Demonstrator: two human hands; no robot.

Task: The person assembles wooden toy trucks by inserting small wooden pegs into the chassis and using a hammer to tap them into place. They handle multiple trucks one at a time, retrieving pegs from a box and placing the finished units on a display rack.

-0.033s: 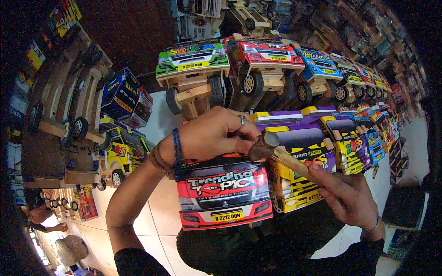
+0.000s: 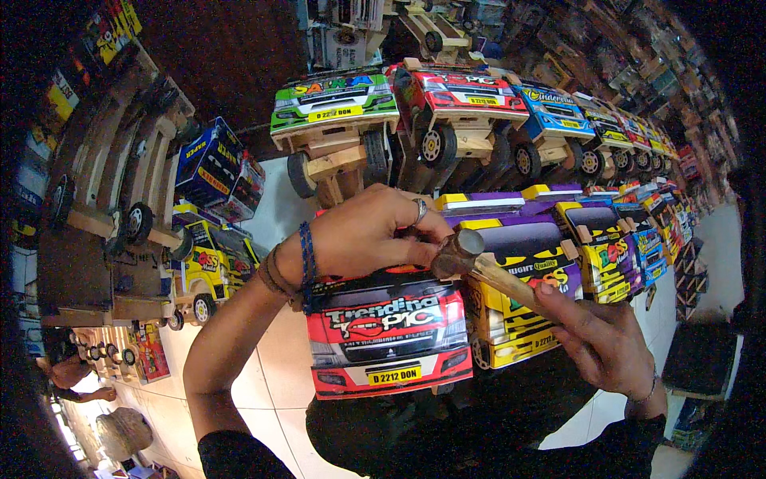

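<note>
Taking the red toy truck [image 2: 389, 347] as the middle of our clock, we see its printed front turned towards the wearer, with dark clothing just below at six. What carries its weight is hidden from us.

The left hand [image 2: 371, 233] lies at twelve, over the truck's upper part, fingers curled in and drawn together. We judge that this steadies the body from above, but its fingertips run behind the hammer [image 2: 508, 285] head, so we cannot tell whether they pinch anything.

The right hand [image 2: 600, 345], at three, is closed around the hammer's wooden handle, one digit laid along it, which we take to be for control. The handle slants up towards ten, bringing the metal head close by the left fingers, between one and two; whether they touch, we cannot tell. Both hands thus leave the truck's front uncovered.

A yellow toy truck [image 2: 511, 327] stands just beside, between two and three, partly covered by the handle. From near twelve round to two, a row begins with a green truck [image 2: 335, 108], noses facing the wearer, perhaps to keep each one in sight. Wooden frames [image 2: 148, 164] with wheels sit apart at ten.
</note>
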